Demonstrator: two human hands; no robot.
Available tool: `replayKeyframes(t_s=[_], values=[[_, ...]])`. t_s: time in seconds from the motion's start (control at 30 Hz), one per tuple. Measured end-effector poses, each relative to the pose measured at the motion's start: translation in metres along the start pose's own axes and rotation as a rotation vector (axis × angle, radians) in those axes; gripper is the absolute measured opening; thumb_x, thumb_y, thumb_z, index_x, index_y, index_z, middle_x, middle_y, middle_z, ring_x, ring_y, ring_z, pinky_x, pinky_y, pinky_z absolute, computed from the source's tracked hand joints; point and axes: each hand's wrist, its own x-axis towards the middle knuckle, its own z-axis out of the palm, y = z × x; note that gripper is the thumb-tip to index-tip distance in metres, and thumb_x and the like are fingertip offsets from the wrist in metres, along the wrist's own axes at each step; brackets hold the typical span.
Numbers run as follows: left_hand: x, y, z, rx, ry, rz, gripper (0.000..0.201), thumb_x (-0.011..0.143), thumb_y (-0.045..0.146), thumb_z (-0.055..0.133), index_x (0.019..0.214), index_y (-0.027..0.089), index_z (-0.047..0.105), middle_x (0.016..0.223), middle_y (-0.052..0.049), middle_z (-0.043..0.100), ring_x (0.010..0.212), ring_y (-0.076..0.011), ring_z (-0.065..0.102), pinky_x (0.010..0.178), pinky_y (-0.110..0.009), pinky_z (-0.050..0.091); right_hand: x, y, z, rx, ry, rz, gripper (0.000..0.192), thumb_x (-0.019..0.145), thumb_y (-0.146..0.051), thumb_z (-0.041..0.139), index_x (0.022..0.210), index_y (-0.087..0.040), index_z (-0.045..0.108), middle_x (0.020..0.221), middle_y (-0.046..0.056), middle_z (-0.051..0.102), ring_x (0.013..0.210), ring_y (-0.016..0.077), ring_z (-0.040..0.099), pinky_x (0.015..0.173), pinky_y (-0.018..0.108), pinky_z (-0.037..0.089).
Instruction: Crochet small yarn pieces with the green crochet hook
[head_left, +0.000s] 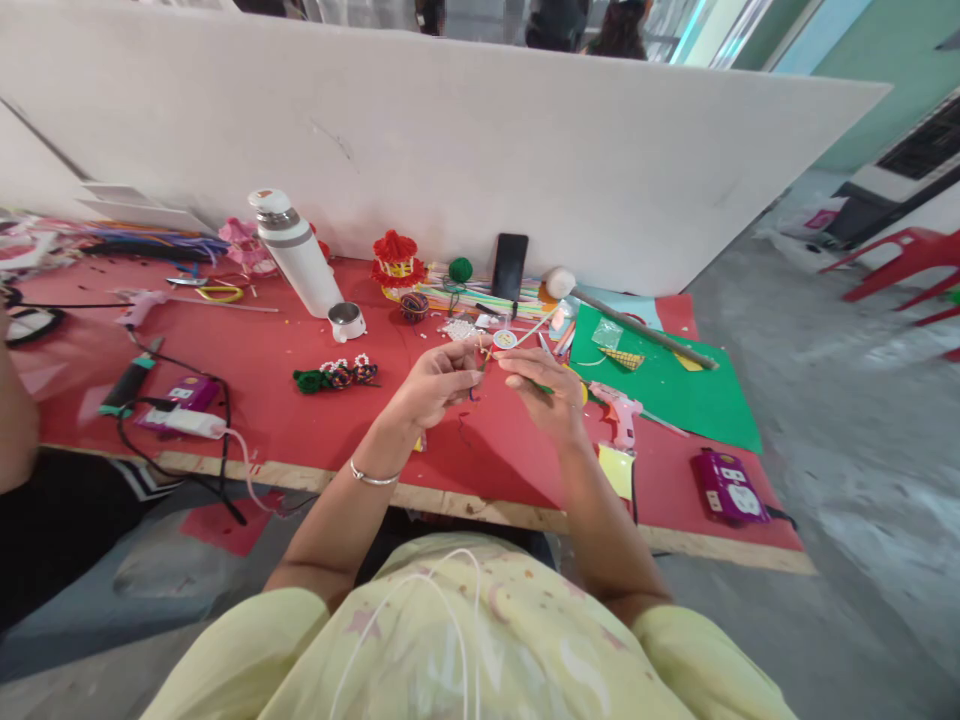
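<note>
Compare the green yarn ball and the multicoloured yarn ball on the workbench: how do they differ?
Colour: the green yarn ball is one colour, while the multicoloured yarn ball mixes several.
Place: the green ball lies farther back, just left of the smartphone; the multicoloured ball lies nearer the person, by the red fringed ornament.
Shared: both look round.

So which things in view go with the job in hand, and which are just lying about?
Probably the job:
- small piece in the left hand, too small to identify; right hand close by
- multicoloured yarn ball
- white beads

Seemingly just lying about:
- white flask
- phone
- purple box at the right
</note>
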Motion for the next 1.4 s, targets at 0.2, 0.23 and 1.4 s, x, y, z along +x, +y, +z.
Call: replayKeyframes(t_s=[0.2,0.23,1.4], values=[[-0.002,0.007,-0.003,0.057,-0.081,-0.037,0.064,0.072,0.019,0.084,0.135,0.013,0.070,0.064,0.001,0.065,0.039,0.0000,0.031,0.039,-0.018,0.015,0.008,-0.003,-0.017,-0.009,-0.131,-0.034,0.021,0.095,-0.029,0.071,0.115,-0.031,0.078,0.116,0.005,0.081,0.106,0.0208,0.076,0.094,0.040,0.061],[-0.003,0.008,-0.004,0.061,-0.093,-0.049,0.064,0.073,0.019,0.084,0.135,0.013,0.070,0.065,0.000,0.065,0.040,0.0001,0.032,0.039,-0.018,0.015,0.009,-0.003,-0.019,-0.020,-0.146,-0.044,0.021,0.095,-0.029,0.072,0.114,-0.031,0.079,0.115,0.005,0.081,0.104,0.0207,0.076,0.094,0.041,0.061],[0.000,0.026,-0.021,0.014,-0.207,-0.288,0.048,0.060,0.011,0.076,0.107,0.012,0.083,0.059,0.002,0.055,0.046,-0.0057,0.053,0.036,-0.015,0.017,0.026,-0.029,-0.047,-0.007,-0.353,-0.149,0.018,0.093,-0.027,0.075,0.109,-0.032,0.080,0.109,0.003,0.083,0.097,0.0192,0.076,0.091,0.041,0.060]])
